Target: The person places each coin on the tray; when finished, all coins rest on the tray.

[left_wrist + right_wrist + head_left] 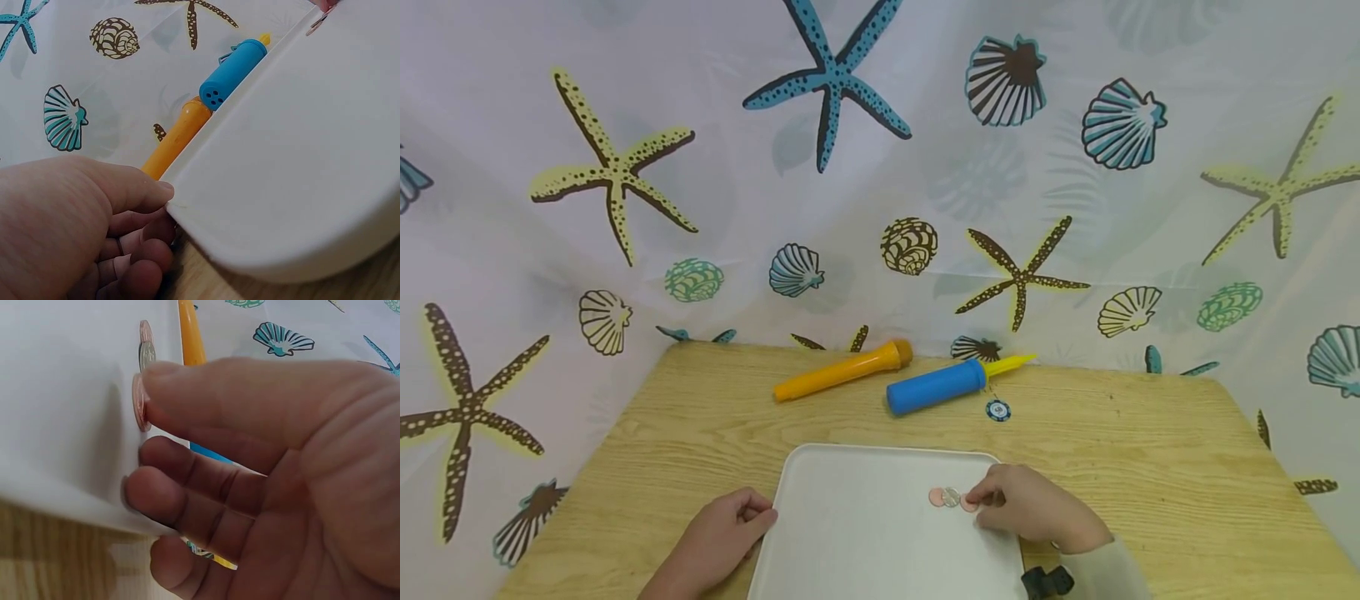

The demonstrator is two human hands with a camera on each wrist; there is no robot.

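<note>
My left hand (726, 533) holds the left rim of a white tray (850, 533). In the left wrist view its thumb (159, 194) lies on the rim and the other fingers curl just below it. On the tray's right part, two copper-coloured coins (936, 497) flank a silver coin (951, 497) in a short row. My right hand (1022, 502) reaches in over the right rim, its index fingertip touching the right-hand copper coin (140, 403). The thumb is beside that coin in the right wrist view, partly covering the silver coin; the remaining fingers are loosely bent.
Behind the tray on the wooden table (1150, 467) lie an orange microphone-shaped stick (842, 372), a blue balloon pump (936, 387) with a yellow nozzle, and a poker-chip keychain (997, 410). A curtain (865, 192) printed with shells and starfish hangs behind. A black object (1047, 582) sits by my right wrist.
</note>
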